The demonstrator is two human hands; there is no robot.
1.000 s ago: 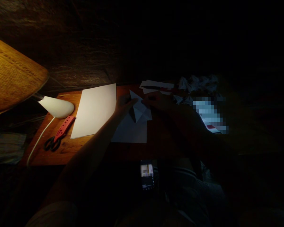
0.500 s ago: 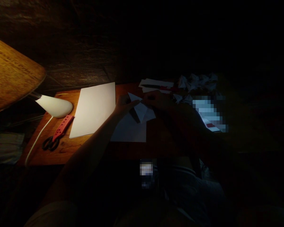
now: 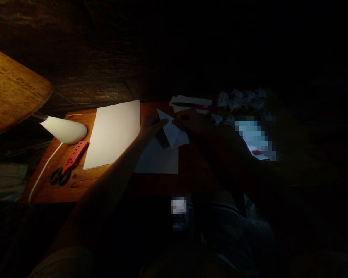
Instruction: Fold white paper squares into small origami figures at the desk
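One small folded piece of paper (image 3: pixel 174 133), white and pointed at its top and bottom corners, is held up between the person's two hands above the middle of the wooden table (image 3: pixel 81 179). Beneath it lies a flat sheet (image 3: pixel 162 162), partly covered by the folded piece and its shadow. Just left, a large white sheet (image 3: pixel 114 135) catches the lamplight. Behind the hands, paper strips (image 3: pixel 191 100) lie under a knife (image 3: pixel 184 104) with a dark blade and a red handle; folded paper shapes (image 3: pixel 237 98) cluster farther right, with a lit screen (image 3: pixel 255 141) in front of them. At far left stand a lamp (image 3: pixel 65 130), its cord trailing over the table edge, and black-handled scissors (image 3: pixel 75 156) with a red perforated cover.

A strip of wood runs between the flat sheet and the table's front edge; another dark stretch separates that sheet from the screen.

The left hand (image 3: pixel 152 125) pinches the folded piece's left side, thumb on top. The right hand (image 3: pixel 190 119), in deep shadow, has its fingertips at the upper right edge; how firmly they grip cannot be told.
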